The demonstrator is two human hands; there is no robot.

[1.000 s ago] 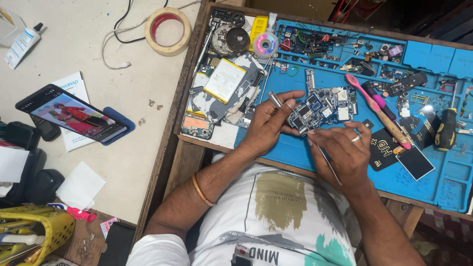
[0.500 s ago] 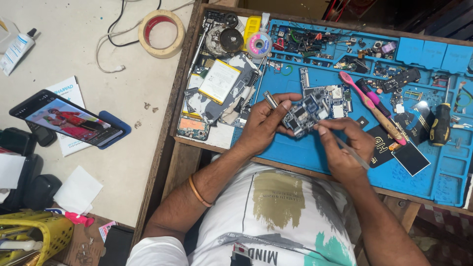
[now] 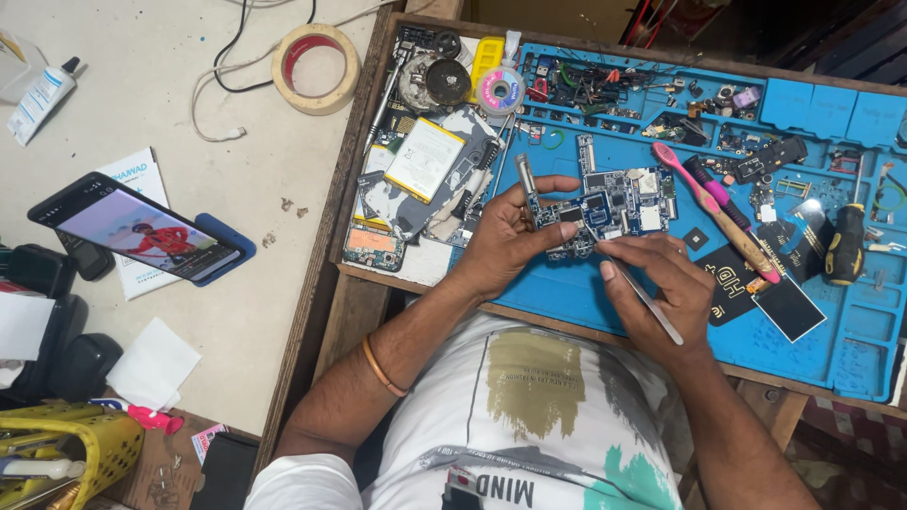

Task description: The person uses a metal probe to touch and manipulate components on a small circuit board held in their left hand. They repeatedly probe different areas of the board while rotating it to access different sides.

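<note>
**Fingers clamped on board, tweezers at the chips**

Fingers [image 3: 529,203] of the left hand [image 3: 505,247] are wrapped around the left end of a blue circuit board [image 3: 619,203], which is held just above the blue silicone mat [image 3: 567,302]. Thin metal tweezers [image 3: 635,288] are pinched shut-handed by the right hand [image 3: 661,283], tips set on the board near a dark chip. Board is already bared, out of any casing; probing looks mid-way, nothing visibly lifted yet. Board surface: flat, glossy, studded with silver shield cans. Mat: matte, moulded into compartments. A pink toothbrush [image 3: 718,212] lies just beside.
</note>
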